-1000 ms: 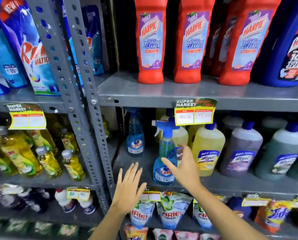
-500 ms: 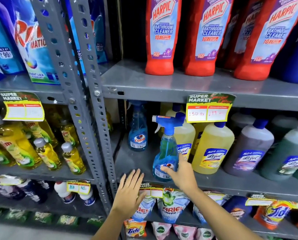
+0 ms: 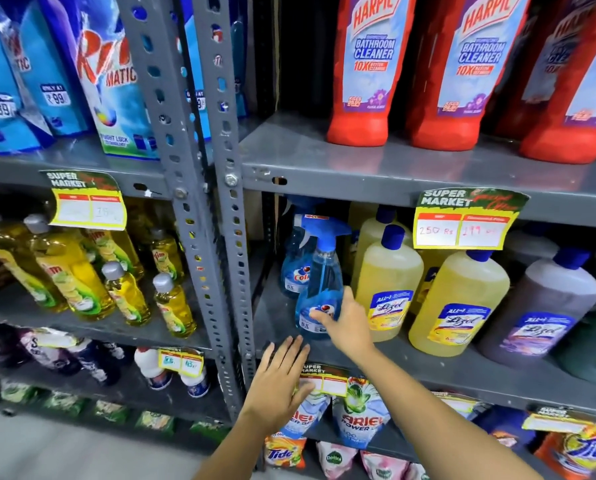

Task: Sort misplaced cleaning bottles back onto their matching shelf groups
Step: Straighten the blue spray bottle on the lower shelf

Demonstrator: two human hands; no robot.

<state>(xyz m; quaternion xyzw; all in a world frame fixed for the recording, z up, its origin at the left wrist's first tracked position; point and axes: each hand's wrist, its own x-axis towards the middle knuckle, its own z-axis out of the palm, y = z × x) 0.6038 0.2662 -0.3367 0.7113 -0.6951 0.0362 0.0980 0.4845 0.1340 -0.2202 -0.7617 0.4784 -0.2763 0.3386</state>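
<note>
Right hand (image 3: 350, 318) clasping lower body of translucent blue plastic trigger-spray bottle (image 3: 319, 289), upright on grey metal shelf (image 3: 462, 372), likely seating it before matching sprayer behind. Left hand (image 3: 279, 379) open, flat, below grip, steadying.

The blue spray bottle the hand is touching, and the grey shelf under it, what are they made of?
The blue spray bottle looks like clear plastic: you can see through it to the blue liquid inside. Its trigger top is solid blue plastic. The grey shelf looks like painted metal: it shines dully, and its posts have punched holes and bolts. The right hand touches the bottle.
</note>
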